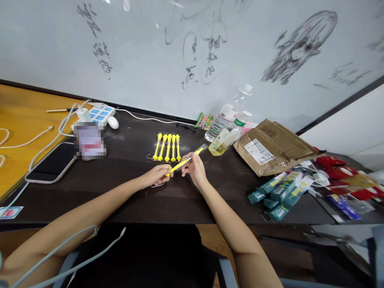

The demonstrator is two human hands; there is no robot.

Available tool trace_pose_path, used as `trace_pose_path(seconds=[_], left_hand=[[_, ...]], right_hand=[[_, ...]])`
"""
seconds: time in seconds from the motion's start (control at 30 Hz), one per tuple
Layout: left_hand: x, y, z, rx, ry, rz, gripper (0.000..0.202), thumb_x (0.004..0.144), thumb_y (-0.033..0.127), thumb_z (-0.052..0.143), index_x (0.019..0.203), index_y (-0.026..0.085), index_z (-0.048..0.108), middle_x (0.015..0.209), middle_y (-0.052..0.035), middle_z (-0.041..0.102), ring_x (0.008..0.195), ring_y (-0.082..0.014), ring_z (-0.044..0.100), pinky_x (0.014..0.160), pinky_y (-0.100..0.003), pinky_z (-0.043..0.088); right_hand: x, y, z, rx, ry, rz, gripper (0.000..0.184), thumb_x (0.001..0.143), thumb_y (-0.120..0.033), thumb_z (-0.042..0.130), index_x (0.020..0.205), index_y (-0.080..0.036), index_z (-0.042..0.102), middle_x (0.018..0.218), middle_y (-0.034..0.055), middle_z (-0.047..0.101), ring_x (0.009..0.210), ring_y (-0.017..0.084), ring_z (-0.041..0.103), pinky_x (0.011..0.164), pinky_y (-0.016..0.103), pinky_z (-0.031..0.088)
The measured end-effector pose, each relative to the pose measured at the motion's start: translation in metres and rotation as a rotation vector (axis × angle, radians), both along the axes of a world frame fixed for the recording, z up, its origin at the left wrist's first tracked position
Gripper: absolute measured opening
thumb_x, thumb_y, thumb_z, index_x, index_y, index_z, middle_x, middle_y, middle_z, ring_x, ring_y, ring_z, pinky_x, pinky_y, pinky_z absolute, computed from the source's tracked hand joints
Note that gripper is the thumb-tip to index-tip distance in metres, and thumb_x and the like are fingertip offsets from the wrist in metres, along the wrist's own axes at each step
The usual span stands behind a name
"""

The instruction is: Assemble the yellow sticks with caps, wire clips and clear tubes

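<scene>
Both my hands hold one yellow spring scale (pixel 183 162) in a clear sleeve, slanted up to the right above the dark table (pixel 126 188). My left hand (pixel 157 175) pinches its lower end, where a thin wire hook hangs. My right hand (pixel 194 168) grips its middle with closed fingers. Just beyond my hands, several more yellow spring scales (pixel 167 147) lie side by side in a neat row on the table.
Plastic bottles (pixel 226 124) and an open cardboard parcel (pixel 271 146) lie at the right, with green packets (pixel 279 194) and red packaging (pixel 336 168) beyond. A phone (pixel 52 163), power strip (pixel 96 114), white mouse (pixel 113 122) and cables sit at the left. A whiteboard wall stands behind.
</scene>
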State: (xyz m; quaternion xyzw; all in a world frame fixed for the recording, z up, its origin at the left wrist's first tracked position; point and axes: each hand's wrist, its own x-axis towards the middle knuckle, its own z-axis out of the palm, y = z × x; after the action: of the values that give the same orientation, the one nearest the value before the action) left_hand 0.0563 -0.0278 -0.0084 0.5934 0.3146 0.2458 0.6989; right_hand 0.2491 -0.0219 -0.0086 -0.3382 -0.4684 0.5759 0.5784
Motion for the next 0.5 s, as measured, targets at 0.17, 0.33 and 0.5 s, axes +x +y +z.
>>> trace_pose_path(seconds=[0.17, 0.33, 0.5], left_hand=[[-0.001, -0.002, 0.003, 0.039, 0.008, -0.001, 0.040, 0.086, 0.057, 0.046, 0.077, 0.018, 0.041, 0.049, 0.0101, 0.028, 0.036, -0.0023, 0.021, 0.034, -0.013, 0.014], [-0.006, 0.001, 0.004, 0.016, -0.047, 0.021, 0.039, 0.086, 0.056, 0.047, 0.076, 0.019, 0.039, 0.051, 0.0096, 0.029, 0.037, -0.0023, 0.020, 0.034, -0.013, 0.013], [-0.010, 0.004, 0.004, 0.009, -0.049, 0.106, 0.036, 0.088, 0.052, 0.045, 0.077, 0.019, 0.039, 0.051, 0.0094, 0.028, 0.037, -0.0024, 0.020, 0.034, -0.013, 0.011]], right_hand=[[0.003, 0.000, 0.009, 0.022, -0.039, 0.008, 0.040, 0.081, -0.059, 0.054, 0.092, -0.022, 0.044, 0.078, 0.0002, 0.066, 0.050, 0.011, 0.060, 0.037, 0.023, 0.051], [0.032, 0.015, 0.029, 0.080, -0.013, -0.305, 0.039, 0.083, -0.057, 0.051, 0.100, -0.022, 0.045, 0.075, -0.0017, 0.064, 0.047, 0.010, 0.058, 0.038, 0.021, 0.050], [0.062, 0.045, 0.036, -0.057, -0.199, -0.496, 0.039, 0.086, -0.054, 0.046, 0.105, -0.020, 0.048, 0.058, -0.0061, 0.054, 0.036, 0.007, 0.046, 0.032, 0.019, 0.041]])
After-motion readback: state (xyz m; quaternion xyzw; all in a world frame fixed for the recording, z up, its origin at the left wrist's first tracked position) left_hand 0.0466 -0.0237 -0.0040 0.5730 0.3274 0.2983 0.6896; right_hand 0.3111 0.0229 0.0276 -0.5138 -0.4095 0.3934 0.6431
